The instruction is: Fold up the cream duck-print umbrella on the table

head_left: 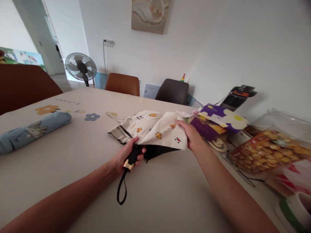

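White umbrella [150,131] partly folded, centre frame, above table [160,194]. Left hand [124,156] wrapped round black handle [132,157], presumably anchoring it; strap [118,192] dangles. Right hand [190,133] clamped on canopy [162,125] edge, apparently tensioning cloth. Blue umbrella [36,131] left of frame, well apart, likely for elbow room.

You have two hands [123,156] [190,134] and two umbrellas [148,129] [36,131], one white and one blue, along with one table [165,194], three chairs [25,84] [122,84] [172,90], two brown and one grey, one fan [81,65], one rainbow cone [182,78] and one wall picture [150,17] facing you.
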`<action>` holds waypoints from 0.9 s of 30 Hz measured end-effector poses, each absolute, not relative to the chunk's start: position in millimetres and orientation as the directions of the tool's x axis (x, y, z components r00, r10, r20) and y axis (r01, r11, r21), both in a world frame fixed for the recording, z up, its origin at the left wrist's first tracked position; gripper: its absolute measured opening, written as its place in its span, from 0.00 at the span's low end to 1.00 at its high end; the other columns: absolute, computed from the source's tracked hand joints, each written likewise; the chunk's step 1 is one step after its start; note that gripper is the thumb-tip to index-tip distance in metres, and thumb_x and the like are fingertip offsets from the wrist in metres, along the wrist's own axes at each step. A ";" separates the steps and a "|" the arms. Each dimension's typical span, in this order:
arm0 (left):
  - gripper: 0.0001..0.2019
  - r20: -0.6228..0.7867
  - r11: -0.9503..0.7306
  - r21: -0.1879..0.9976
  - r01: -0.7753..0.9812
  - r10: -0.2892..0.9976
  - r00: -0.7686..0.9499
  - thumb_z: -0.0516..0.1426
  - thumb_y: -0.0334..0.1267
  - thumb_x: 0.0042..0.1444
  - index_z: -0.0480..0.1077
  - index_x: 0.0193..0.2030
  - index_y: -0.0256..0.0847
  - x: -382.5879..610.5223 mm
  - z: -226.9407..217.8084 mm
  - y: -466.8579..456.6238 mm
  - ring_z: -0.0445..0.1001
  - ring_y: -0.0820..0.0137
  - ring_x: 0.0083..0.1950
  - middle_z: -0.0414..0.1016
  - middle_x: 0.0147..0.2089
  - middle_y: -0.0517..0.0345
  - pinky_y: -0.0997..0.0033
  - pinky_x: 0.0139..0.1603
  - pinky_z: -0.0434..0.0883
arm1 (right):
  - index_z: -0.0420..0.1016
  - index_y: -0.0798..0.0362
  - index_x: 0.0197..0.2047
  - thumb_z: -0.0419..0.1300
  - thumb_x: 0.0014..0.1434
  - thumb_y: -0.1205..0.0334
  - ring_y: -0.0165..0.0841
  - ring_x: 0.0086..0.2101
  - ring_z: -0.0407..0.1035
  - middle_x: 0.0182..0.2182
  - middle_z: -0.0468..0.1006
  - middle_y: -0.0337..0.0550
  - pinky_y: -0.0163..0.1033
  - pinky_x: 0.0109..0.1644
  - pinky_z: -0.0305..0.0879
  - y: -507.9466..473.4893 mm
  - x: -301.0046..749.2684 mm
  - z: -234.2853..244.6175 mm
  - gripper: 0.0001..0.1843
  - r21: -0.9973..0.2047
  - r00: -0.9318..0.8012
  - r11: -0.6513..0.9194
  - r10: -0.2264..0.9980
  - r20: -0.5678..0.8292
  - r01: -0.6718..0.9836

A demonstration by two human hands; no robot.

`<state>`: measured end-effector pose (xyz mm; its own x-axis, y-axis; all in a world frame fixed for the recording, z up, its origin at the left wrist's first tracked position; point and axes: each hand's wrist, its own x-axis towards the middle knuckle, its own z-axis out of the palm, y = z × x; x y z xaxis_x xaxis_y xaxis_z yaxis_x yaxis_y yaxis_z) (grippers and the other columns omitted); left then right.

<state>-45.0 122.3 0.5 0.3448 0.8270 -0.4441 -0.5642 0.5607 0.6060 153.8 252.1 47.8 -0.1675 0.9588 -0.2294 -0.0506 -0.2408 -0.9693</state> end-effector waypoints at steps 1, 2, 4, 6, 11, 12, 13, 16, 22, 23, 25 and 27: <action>0.25 -0.452 0.558 0.620 -0.552 0.829 0.331 0.41 0.53 0.59 0.63 0.23 0.36 -45.0 0.3 122.7 0.53 0.80 0.14 0.54 0.15 0.63 0.83 0.11 0.52 | 0.71 0.55 0.33 0.59 0.48 0.61 0.37 0.26 0.71 0.25 0.76 0.46 0.41 0.30 0.69 255.3 155.6 45.1 0.08 -0.983 -0.122 -0.185 0.975 -0.183 -0.006; 0.25 -0.457 0.557 0.631 -0.539 0.829 0.322 0.41 0.53 0.58 0.63 0.23 0.36 -44.9 -0.2 123.1 0.53 0.80 0.14 0.55 0.15 0.63 0.82 0.11 0.52 | 0.71 0.55 0.32 0.60 0.46 0.61 0.37 0.27 0.71 0.26 0.75 0.46 0.41 0.31 0.69 259.3 158.0 42.0 0.09 -0.992 -0.062 -0.109 0.992 -0.113 0.061; 0.25 -0.465 0.562 0.643 -0.520 0.826 0.318 0.42 0.54 0.58 0.63 0.23 0.36 -44.4 -1.9 123.3 0.54 0.80 0.14 0.56 0.15 0.62 0.82 0.11 0.53 | 0.69 0.54 0.32 0.62 0.43 0.61 0.37 0.31 0.70 0.30 0.75 0.44 0.42 0.34 0.68 268.4 163.9 36.1 0.11 -0.967 0.073 0.095 0.991 0.115 0.236; 0.24 -0.477 0.570 0.650 -0.502 0.821 0.315 0.44 0.56 0.56 0.63 0.23 0.37 -43.0 -3.9 122.5 0.55 0.80 0.14 0.57 0.15 0.62 0.82 0.12 0.54 | 0.68 0.53 0.35 0.62 0.43 0.60 0.37 0.35 0.70 0.34 0.74 0.44 0.44 0.40 0.66 276.0 169.1 32.9 0.14 -0.884 0.146 0.283 0.923 0.357 0.374; 0.25 -0.482 0.538 0.745 -0.395 0.843 0.239 0.47 0.61 0.51 0.63 0.24 0.38 -34.7 -4.6 114.6 0.59 0.77 0.14 0.61 0.15 0.61 0.80 0.14 0.57 | 0.70 0.53 0.38 0.59 0.50 0.55 0.37 0.41 0.68 0.38 0.75 0.45 0.45 0.49 0.61 271.0 167.0 43.2 0.14 -0.775 0.047 0.457 0.848 0.527 0.436; 0.25 -0.468 0.516 0.776 -0.362 0.856 0.217 0.47 0.62 0.50 0.63 0.24 0.38 -32.8 -3.4 112.3 0.59 0.77 0.14 0.62 0.15 0.61 0.79 0.14 0.58 | 0.71 0.53 0.38 0.58 0.51 0.53 0.38 0.41 0.68 0.39 0.75 0.45 0.45 0.50 0.60 267.1 164.8 46.8 0.14 -0.766 0.014 0.462 0.853 0.522 0.447; 0.26 -0.451 0.490 0.807 -0.328 0.871 0.192 0.48 0.62 0.50 0.64 0.24 0.38 -31.0 -1.9 110.0 0.60 0.76 0.14 0.62 0.15 0.61 0.78 0.14 0.59 | 0.71 0.53 0.38 0.58 0.51 0.52 0.38 0.41 0.68 0.39 0.75 0.45 0.45 0.50 0.60 263.4 162.7 50.5 0.15 -0.766 -0.011 0.455 0.862 0.506 0.454; 0.26 -0.410 0.433 0.873 -0.226 0.901 0.143 0.49 0.62 0.49 0.65 0.23 0.36 -26.9 2.6 103.5 0.60 0.76 0.14 0.62 0.15 0.60 0.77 0.14 0.59 | 0.73 0.52 0.37 0.59 0.50 0.47 0.38 0.40 0.68 0.38 0.76 0.43 0.42 0.47 0.61 256.0 160.5 60.3 0.18 -0.820 -0.035 0.372 0.917 0.398 0.434; 0.27 -0.379 0.429 0.891 -0.151 0.884 0.274 0.47 0.62 0.50 0.65 0.22 0.37 -24.9 0.8 99.3 0.60 0.75 0.13 0.62 0.14 0.60 0.77 0.13 0.59 | 0.77 0.54 0.31 0.62 0.49 0.50 0.37 0.35 0.71 0.32 0.79 0.43 0.34 0.36 0.65 251.8 168.1 70.8 0.15 -0.958 -0.177 0.153 0.978 0.111 0.243; 0.28 -0.385 0.444 0.881 -0.164 0.874 0.298 0.46 0.63 0.51 0.64 0.22 0.37 -25.2 0.3 99.7 0.60 0.75 0.13 0.62 0.14 0.60 0.77 0.13 0.59 | 0.77 0.54 0.32 0.63 0.49 0.52 0.36 0.35 0.72 0.33 0.79 0.43 0.34 0.36 0.66 250.9 168.4 71.4 0.14 -0.979 -0.225 0.106 0.972 0.065 0.177; 0.28 -0.406 0.489 0.849 -0.198 0.845 0.349 0.45 0.63 0.51 0.63 0.20 0.38 -26.1 0.3 100.9 0.59 0.76 0.12 0.61 0.13 0.60 0.77 0.12 0.58 | 0.77 0.54 0.37 0.64 0.48 0.55 0.36 0.36 0.73 0.36 0.79 0.44 0.34 0.36 0.68 249.3 167.1 71.9 0.14 -0.998 -0.313 0.021 0.950 -0.001 0.066; 0.28 -0.417 0.531 0.817 -0.224 0.814 0.405 0.45 0.63 0.51 0.61 0.18 0.38 -27.7 1.6 102.0 0.57 0.77 0.12 0.59 0.13 0.61 0.78 0.12 0.57 | 0.76 0.52 0.42 0.65 0.48 0.57 0.35 0.37 0.73 0.39 0.79 0.44 0.34 0.38 0.69 248.6 163.4 71.8 0.17 -1.000 -0.382 -0.031 0.924 -0.030 0.003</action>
<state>-27.7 102.0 1.6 0.4046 0.8137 -0.4173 -0.2244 0.5307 0.8173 163.4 248.6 71.8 -0.3815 0.9239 -0.0301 0.0030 -0.0314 -0.9995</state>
